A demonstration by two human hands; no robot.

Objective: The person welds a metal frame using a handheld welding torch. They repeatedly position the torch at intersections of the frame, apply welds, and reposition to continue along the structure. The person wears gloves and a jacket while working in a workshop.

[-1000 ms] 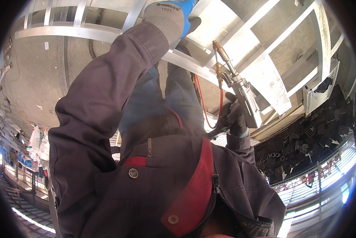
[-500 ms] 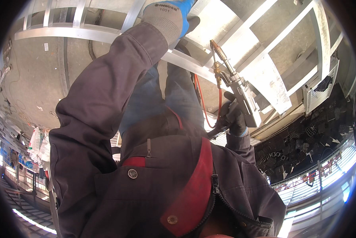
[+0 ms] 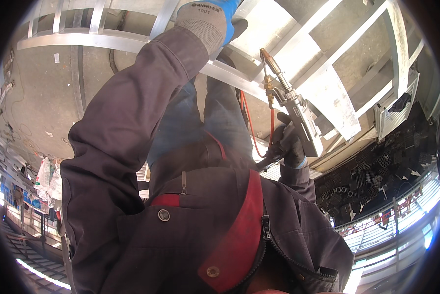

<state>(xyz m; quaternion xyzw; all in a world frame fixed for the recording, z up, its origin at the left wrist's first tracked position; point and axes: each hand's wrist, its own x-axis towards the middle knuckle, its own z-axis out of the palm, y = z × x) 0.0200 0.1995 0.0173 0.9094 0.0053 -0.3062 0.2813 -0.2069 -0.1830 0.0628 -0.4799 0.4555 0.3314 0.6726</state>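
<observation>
The dark-gloved right hand [image 3: 287,142] curls its fingers round the rear of a silver, brass-tipped torch-like tool [image 3: 296,110], likely keeping clear of its tip, near the silver metal-bar frame [image 3: 82,39]; the blue-and-grey-gloved left hand [image 3: 212,20] reaches forward, fingers' hold impossible to tell.

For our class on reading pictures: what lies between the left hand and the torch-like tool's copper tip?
In the head view, a bright sheet shows between the left hand and the copper tip.

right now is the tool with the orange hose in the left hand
No, the right hand holds the tool, while the left hand is at the picture's top edge.
</observation>
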